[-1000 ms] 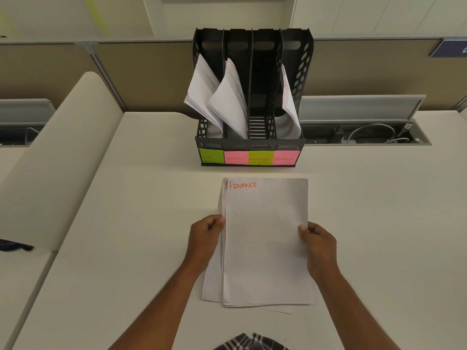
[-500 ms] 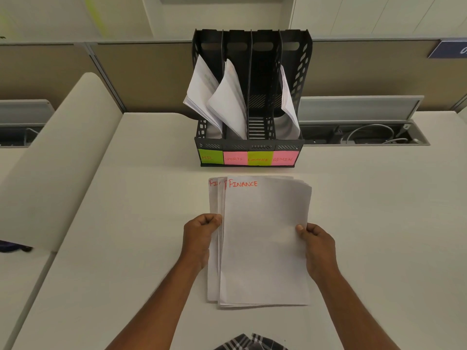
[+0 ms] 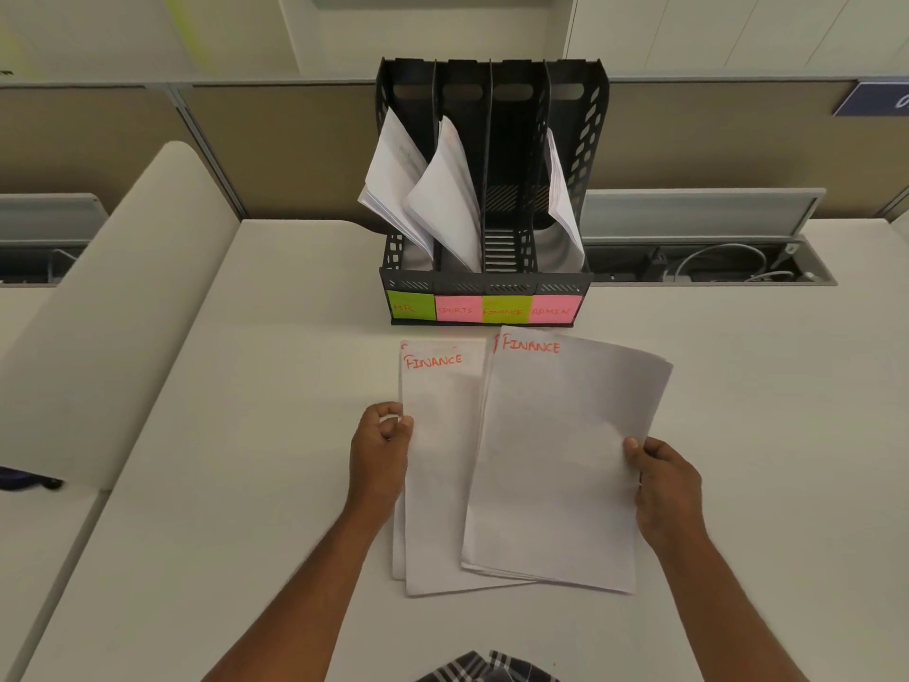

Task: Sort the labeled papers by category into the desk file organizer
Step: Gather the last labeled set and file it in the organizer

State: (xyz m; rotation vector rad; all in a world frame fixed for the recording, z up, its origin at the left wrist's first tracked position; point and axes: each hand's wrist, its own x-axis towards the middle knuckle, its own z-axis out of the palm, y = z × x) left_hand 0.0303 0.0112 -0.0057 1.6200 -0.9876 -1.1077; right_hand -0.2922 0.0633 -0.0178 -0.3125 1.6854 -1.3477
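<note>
Change: the single stack held half a second ago is now split into two bundles, the right one drawn aside and lifted off the left
Left hand [image 3: 381,447]: closed on the left edge of the lower bundle of FINANCE papers [image 3: 438,465], which lies flat on the white desk [image 3: 246,435]
Right hand [image 3: 661,479]: pinching the right edge of the upper bundle of FINANCE papers [image 3: 560,460], tilted and overlapping the lower one
Desk file organizer [image 3: 484,283]: just beyond the papers; slots tagged HR, SPORTS, FINANCE, ADMIN
FINANCE slot [image 3: 509,238]: the only one without sheets
Meaning: both visible headings read FINANCE, so the fanning likely checks labels before filing in the third slot
</note>
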